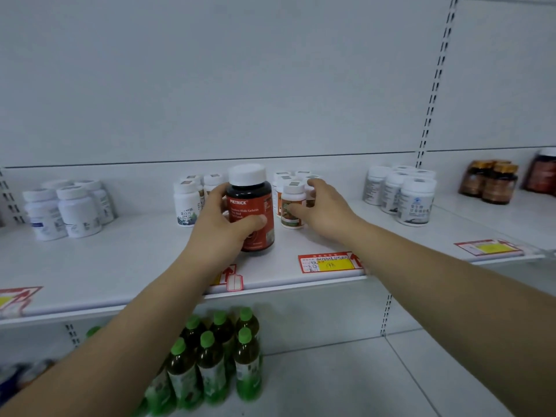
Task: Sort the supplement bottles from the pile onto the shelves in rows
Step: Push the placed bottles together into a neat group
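Bottle going onto shelf (150,260), one hand holding, one tidying.
Left hand (224,219) has thumb and fingers closed round the dark red-labelled bottle (251,206), which is upright with its base on or just above the board. Just right of that grip, the right hand (323,210) lays its thumb on the front orange-labelled bottle (292,206), fingers curved about those behind; gripping or only nudging, I cannot tell. Sorting looks well along, since several clusters already stand in place. The pile is out of view, so what remains is unknown. Counts: one dark bottle in hand; about five orange-labelled; at least three near white bottles (189,200) just behind the grip; four far-left white bottles (69,209); about five far-right white bottles (403,194); about three amber bottles (493,182) beyond those.
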Action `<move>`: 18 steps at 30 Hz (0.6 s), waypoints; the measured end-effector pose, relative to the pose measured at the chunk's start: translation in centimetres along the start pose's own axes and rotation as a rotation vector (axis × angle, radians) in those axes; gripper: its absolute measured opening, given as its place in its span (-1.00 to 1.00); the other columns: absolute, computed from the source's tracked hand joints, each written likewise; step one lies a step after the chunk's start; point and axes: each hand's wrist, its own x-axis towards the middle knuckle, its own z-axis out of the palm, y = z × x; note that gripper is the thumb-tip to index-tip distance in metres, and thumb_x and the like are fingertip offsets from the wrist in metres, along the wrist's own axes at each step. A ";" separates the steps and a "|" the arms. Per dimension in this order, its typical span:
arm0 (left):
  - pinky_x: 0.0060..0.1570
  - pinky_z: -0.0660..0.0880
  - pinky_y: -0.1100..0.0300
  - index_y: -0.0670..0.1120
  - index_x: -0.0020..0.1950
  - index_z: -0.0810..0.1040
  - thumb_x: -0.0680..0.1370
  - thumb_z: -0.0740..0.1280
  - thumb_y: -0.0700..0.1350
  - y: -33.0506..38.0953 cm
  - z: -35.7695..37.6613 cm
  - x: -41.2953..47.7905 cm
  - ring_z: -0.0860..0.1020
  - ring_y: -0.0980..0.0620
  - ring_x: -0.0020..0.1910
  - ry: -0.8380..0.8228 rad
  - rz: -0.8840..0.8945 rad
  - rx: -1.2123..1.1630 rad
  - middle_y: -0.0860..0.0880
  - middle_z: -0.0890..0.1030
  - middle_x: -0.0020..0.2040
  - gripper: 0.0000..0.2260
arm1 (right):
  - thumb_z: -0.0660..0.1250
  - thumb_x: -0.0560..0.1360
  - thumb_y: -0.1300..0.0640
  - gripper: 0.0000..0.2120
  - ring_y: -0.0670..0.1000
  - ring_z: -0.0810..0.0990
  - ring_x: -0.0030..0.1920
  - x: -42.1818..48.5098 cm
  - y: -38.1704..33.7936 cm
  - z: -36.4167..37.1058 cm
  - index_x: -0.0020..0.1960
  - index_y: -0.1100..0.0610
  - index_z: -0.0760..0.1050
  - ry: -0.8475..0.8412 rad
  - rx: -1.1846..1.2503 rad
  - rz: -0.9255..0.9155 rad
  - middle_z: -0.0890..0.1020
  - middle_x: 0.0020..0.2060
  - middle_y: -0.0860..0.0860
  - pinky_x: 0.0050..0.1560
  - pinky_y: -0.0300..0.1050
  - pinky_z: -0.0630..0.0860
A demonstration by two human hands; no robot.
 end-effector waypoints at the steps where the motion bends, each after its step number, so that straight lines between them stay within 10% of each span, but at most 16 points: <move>1: -0.14 0.40 0.33 0.17 0.26 0.34 0.40 0.47 -0.13 0.3 0.1 0.1 0.49 0.28 -0.03 -0.011 -0.007 -0.009 0.26 0.49 0.05 -0.48 | 0.38 0.45 -0.08 -0.38 0.01 0.45 0.17 -0.8 0.0 -0.6 0.43 0.05 0.25 0.030 -0.015 -0.021 0.43 0.31 0.04 0.06 -0.18 0.31; 6: 0.04 0.48 0.04 0.06 0.20 0.33 0.38 0.46 -0.24 3.5 3.9 0.6 0.54 0.08 0.01 -0.068 -0.039 -0.101 0.07 0.54 0.02 -0.50 | 0.41 0.39 -0.09 -0.34 -0.12 0.44 0.22 -5.8 1.0 -4.8 0.42 -0.10 0.26 -0.079 0.108 -0.067 0.46 0.27 -0.10 0.22 -0.12 0.41; 18: -0.11 0.60 0.06 0.08 0.19 0.39 0.41 0.47 -0.22 11.3 37.0 -6.3 0.64 0.02 -0.05 -0.509 0.030 -0.285 0.02 0.61 0.02 -0.55 | 0.38 0.20 -0.25 -0.33 -0.16 0.55 0.11 -17.8 18.8 -28.1 0.28 -0.22 0.30 0.053 0.128 0.077 0.56 0.09 -0.16 0.13 -0.03 0.53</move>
